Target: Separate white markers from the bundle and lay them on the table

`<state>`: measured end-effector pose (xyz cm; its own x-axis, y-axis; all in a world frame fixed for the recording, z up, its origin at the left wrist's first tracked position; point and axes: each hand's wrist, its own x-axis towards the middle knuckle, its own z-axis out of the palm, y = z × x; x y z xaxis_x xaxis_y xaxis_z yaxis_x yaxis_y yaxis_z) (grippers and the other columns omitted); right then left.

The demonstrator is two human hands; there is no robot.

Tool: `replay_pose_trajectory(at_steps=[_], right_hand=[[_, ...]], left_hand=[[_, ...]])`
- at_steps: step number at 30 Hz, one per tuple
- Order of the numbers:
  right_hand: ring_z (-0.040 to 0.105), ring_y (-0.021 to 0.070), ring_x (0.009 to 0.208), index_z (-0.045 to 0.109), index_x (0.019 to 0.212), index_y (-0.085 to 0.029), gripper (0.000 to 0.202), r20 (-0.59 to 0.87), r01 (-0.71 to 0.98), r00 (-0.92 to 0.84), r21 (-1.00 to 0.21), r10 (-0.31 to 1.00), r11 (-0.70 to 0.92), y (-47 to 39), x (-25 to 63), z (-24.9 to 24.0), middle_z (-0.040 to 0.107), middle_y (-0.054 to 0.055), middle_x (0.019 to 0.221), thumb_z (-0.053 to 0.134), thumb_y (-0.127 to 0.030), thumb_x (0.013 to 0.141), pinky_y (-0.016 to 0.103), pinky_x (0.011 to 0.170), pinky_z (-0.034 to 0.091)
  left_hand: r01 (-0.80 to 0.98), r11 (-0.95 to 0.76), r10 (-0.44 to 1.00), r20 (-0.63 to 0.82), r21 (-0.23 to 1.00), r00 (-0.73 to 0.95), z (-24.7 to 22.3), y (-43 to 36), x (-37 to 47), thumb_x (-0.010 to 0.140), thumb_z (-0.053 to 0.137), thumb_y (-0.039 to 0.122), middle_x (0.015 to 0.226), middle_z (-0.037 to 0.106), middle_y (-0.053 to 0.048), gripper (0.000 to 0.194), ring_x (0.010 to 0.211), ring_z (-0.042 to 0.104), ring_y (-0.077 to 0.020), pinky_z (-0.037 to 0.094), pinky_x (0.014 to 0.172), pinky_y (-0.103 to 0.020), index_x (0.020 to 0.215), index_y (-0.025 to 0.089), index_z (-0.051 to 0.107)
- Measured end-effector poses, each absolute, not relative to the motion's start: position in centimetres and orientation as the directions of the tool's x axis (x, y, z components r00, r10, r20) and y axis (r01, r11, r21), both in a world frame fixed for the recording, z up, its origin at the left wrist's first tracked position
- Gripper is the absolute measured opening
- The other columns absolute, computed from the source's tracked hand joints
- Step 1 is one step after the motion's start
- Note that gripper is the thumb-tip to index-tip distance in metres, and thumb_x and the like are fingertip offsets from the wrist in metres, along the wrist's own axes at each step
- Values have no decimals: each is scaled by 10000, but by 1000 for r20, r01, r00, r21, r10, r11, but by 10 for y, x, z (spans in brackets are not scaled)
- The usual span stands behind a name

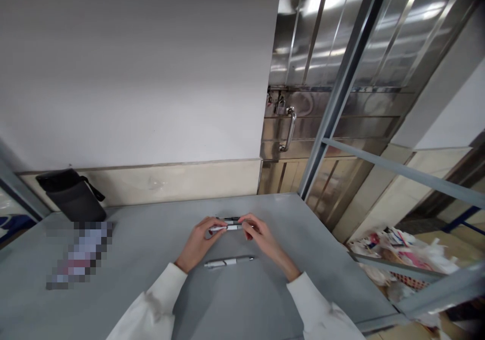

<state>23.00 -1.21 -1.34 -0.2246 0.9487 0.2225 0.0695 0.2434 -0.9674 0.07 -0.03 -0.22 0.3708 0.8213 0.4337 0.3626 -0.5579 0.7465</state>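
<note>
Between my two hands a slim white and dark pen is held level, just above the grey table. My left hand pinches its left end between thumb and fingers. At the other end, my right hand has its thumb and fingers closed on it. Right behind it lies a dark pen, partly hidden by the fingers. A second white and dark pen lies on the table nearer to me, touched by neither hand.
A dark bottle with a strap stands at the table's back left, with a pixelated flat object before it. Grey metal posts rise at the right corner. Beyond the right edge sit plastic bags. A wall and metal door are behind.
</note>
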Motion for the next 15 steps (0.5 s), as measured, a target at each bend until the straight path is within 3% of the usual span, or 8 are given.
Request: replay_pose_trajectory(at_steps=[4, 9, 15], right_hand=[[515, 147, 669, 650, 1013, -222, 275, 241, 86, -214, -961, 947, 264, -12, 230, -14, 536, -19, 715, 568, -470, 925, 264, 640, 396], [473, 139, 611, 640, 1027, -218, 305, 251, 96, -227, -956, 941, 278, -13, 231, -14, 476, -41, 632, 515, -487, 956, 255, 592, 350], [560, 168, 754, 650, 1044, -230, 291, 252, 137, -198, -950, 947, 281, -14, 231, -11, 593, 1, 800, 561, -482, 928, 278, 705, 416]], left_hand=[[352, -563, 817, 437, 748, 376, -2, -1, 1, 929, 624, 360, 978, 701, -31, 169, 940, 650, -194, 493, 847, -285, 1023, 252, 713], [356, -559, 819, 432, 749, 377, -3, 0, 1, 924, 629, 361, 983, 709, -26, 161, 943, 654, -193, 492, 853, -284, 1014, 256, 713], [346, -529, 838, 410, 775, 361, -5, 1, 2, 921, 623, 388, 1016, 728, -31, 188, 961, 666, -205, 498, 860, -297, 1016, 247, 703]])
